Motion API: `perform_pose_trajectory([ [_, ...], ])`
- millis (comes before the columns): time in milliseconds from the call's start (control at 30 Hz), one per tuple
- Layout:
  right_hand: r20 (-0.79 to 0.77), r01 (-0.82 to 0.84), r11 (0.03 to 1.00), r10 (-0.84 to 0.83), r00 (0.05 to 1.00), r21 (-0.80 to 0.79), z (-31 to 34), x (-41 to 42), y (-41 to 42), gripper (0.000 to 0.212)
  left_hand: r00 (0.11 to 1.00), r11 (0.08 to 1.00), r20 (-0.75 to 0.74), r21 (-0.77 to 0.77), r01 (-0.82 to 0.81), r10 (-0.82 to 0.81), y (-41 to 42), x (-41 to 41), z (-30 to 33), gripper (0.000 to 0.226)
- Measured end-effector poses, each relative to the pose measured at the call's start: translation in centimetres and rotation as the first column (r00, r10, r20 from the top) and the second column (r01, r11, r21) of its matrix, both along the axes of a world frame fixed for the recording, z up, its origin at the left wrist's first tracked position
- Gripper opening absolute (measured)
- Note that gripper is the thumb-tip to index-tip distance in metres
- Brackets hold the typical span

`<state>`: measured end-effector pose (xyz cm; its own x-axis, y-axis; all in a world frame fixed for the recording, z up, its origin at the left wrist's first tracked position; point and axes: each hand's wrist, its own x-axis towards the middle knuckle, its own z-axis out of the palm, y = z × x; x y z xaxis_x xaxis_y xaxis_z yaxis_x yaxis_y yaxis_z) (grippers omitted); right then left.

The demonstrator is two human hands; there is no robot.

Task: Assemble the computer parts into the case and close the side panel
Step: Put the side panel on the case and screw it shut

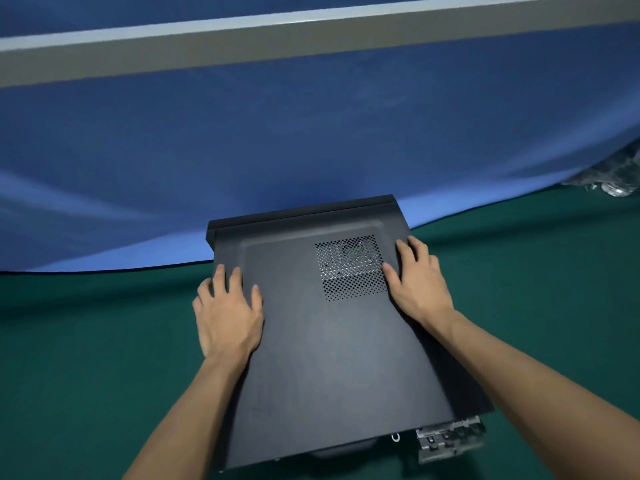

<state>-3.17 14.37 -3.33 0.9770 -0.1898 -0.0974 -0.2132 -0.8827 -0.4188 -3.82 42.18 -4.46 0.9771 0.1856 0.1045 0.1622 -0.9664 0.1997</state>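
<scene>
A green table point(86, 358) fills the lower frame, a blue partition point(311, 150) above it. At centre lies the black computer case point(450, 441), its side panel point(329, 341) on top. The left hand point(227, 317) and right hand point(417, 280) press flat, fingers spread, on the panel's edges. Closing looks under way; next, likely sliding the panel home.

Dim, soft, edge-warped view
</scene>
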Motion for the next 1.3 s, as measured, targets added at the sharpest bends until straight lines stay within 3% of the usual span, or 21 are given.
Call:
perform_pose_trajectory([
  [133, 0.005, -0.057, 0.986, 0.057, 0.998, 0.156, 0.7, -1.3, -2.2, 0.053, 0.960, 0.978, 0.189, 0.059, 0.200, -0.207, -0.9, -0.8, 0.9, 0.014],
  [233, 0.024, 0.047, 0.955, -0.056, 0.998, 0.293, 0.6, -2.9, -5.2, 0.040, 0.938, 0.962, 0.213, 0.052, 0.268, -0.273, -3.4, -1.4, 1.8, 0.002],
  [367, -0.008, 0.230, 0.890, -0.247, 0.969, 0.395, -0.8, -5.0, -8.9, 0.021, 0.927, 0.935, 0.185, -0.086, 0.345, -0.325, -10.0, -2.4, 2.3, 0.008],
  [500, -0.141, 0.297, 0.862, -0.262, 0.955, 0.410, -3.0, -6.8, -11.3, 0.011, 0.906, 0.889, 0.130, -0.181, 0.420, -0.402, -16.9, -2.9, 1.6, 0.016],
  [633, -0.288, 0.303, 0.867, -0.197, 0.937, 0.394, -5.0, -7.5, -12.7, 0.007, 0.935, 0.918, 0.051, -0.179, 0.355, -0.352, -22.6, -2.4, 0.8, 0.025],
  [800, -0.404, 0.263, 0.888, -0.098, 0.910, 0.378, -7.3, -6.6, -12.8, 0.013, 0.995, 0.979, -0.011, -0.178, 0.097, -0.101, -25.1, -1.2, 0.2, 0.032],
  [1033, -0.507, 0.155, 0.945, 0.013, 0.862, 0.287, -9.6, -4.7, -11.1, 0.048, 0.998, 0.994, -0.018, -0.092, 0.057, -0.059, -25.4, -0.9, -0.3, 0.031],
  [1167, -0.509, 0.070, 0.973, 0.054, 0.859, 0.222, -9.9, -4.2, -10.3, 0.039, 0.999, 0.996, -0.019, -0.081, 0.042, -0.044, -25.6, -0.9, -0.3, 0.031],
  [1300, -0.504, 0.209, 0.931, -0.032, 0.863, 0.299, -9.8, -3.4, -10.6, 0.035, 0.999, 0.996, -0.009, -0.081, 0.034, -0.035, -25.7, -1.0, -0.2, 0.030],
])
